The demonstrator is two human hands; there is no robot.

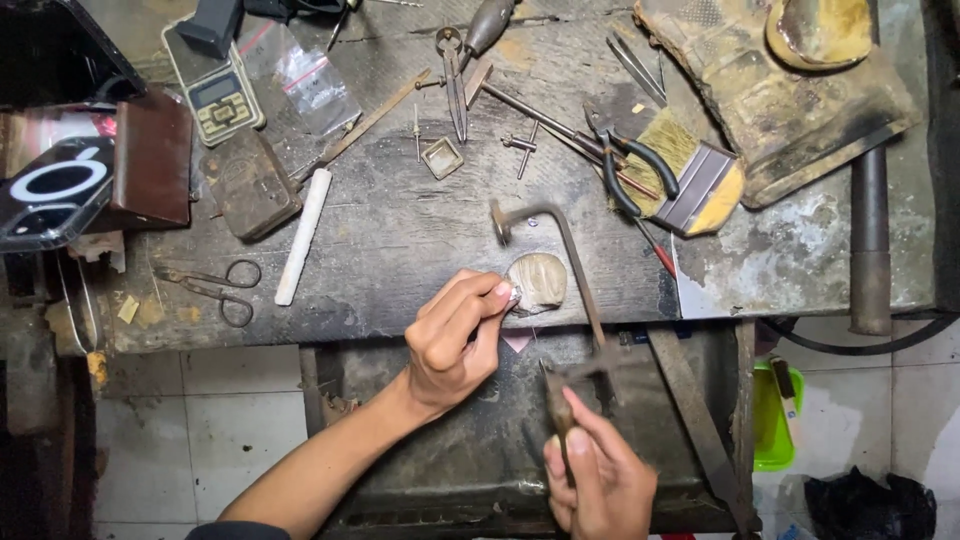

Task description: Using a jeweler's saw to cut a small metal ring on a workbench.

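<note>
I see the left hand (455,335) pinching a small shiny piece (513,295) against the worn peg (538,281); the right hand (598,478) grips the saw frame (560,300). Clear plastic bags (300,75) lie top left.

Dark grey, scuffed bench (400,240). White stick (302,236) beside a brown rusty block (250,185). Black-handled pliers (630,165) lie by a brush (700,180) with straw-yellow bristles and striped grey band. Bright green tub (772,415) below.
</note>
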